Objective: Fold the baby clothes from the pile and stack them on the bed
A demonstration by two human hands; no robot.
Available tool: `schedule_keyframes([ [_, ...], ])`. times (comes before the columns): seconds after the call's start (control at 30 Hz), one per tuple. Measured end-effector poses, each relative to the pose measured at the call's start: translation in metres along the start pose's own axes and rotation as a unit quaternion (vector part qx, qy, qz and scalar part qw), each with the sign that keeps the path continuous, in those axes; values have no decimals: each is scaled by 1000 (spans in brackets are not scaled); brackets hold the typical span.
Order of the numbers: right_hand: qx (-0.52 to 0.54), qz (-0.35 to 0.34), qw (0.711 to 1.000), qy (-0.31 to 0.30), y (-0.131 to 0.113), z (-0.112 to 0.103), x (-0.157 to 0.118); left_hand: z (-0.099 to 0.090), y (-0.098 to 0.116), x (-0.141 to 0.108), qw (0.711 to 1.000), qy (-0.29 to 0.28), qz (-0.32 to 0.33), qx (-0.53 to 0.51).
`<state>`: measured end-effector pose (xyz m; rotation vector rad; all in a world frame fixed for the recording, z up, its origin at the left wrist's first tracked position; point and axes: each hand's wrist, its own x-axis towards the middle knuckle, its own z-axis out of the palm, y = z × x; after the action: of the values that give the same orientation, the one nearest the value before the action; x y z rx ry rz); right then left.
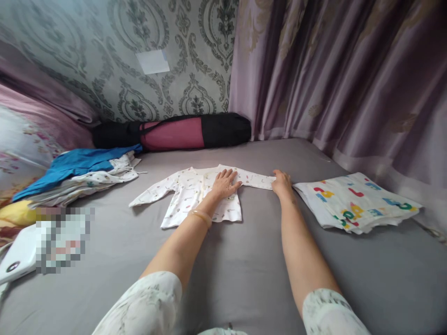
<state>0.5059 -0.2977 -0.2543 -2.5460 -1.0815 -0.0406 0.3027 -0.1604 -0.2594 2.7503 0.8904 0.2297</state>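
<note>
A small white printed shirt [185, 197] lies spread on the grey sheet [244, 260], both sleeves stretched out to the sides. My left hand [225, 184] rests flat on its upper right part, fingers spread; a pale bangle [200, 217] circles that wrist. At the end of the right sleeve, my right hand [282, 183] has its fingers closed on the cuff. Just right of that hand sits a stack of folded white cloths [359, 200] with colourful letter-like prints.
Blue and patterned clothes [84, 163] are piled at the left, with a white device [23, 251] nearer. A black and red long bag [171, 132] lies along the patterned wall. Purple curtains [314, 70] hang at the right.
</note>
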Motion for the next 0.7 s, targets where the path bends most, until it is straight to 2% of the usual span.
schedule_keyframes([
  [0.23,-7,51,998,47,-11,-5,-3,2,-2,2,1000,-4,3,-4],
  [0.4,-29,87,996,-4,-16,-8,-8,1,-1,1,1000,-7,2,0],
  [0.53,-47,97,994,17,-25,-14,-14,3,-1,2,1000,-7,-1,5],
  [0.57,-50,85,995,31,-30,-14,-16,3,-1,2,1000,-8,0,7],
  [0.63,-44,19,998,39,-44,-12,-18,2,0,1,1000,-10,0,10],
  [0.7,-20,-87,996,-1,-62,-5,-21,1,2,1,1000,-11,-4,13],
])
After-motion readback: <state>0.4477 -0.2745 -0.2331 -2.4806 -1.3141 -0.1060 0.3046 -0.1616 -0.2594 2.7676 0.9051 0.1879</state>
